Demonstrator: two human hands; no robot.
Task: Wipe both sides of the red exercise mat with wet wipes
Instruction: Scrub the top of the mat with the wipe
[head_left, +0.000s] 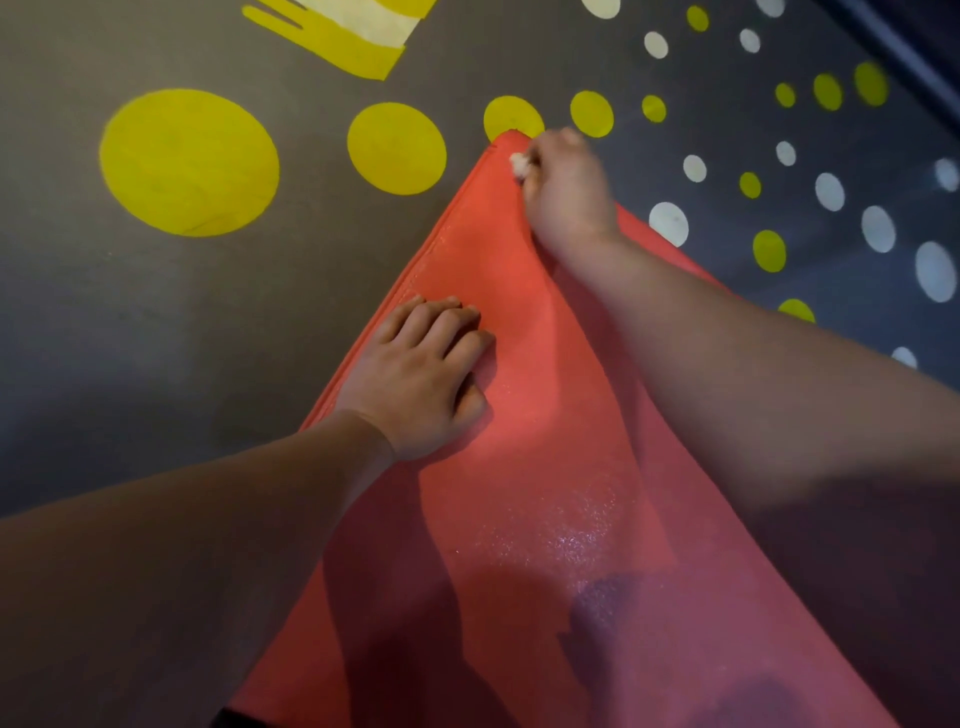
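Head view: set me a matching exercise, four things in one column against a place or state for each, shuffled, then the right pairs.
Column one:
1. left hand
2. right hand
3. wipe
4. mat

Column two:
A. white, bunched up
B. lies on the dotted floor
C. rests on the mat near its left edge
D. grips the wipe at the mat's far corner

Pairs: 1-C, 2-D, 3-A, 4-B
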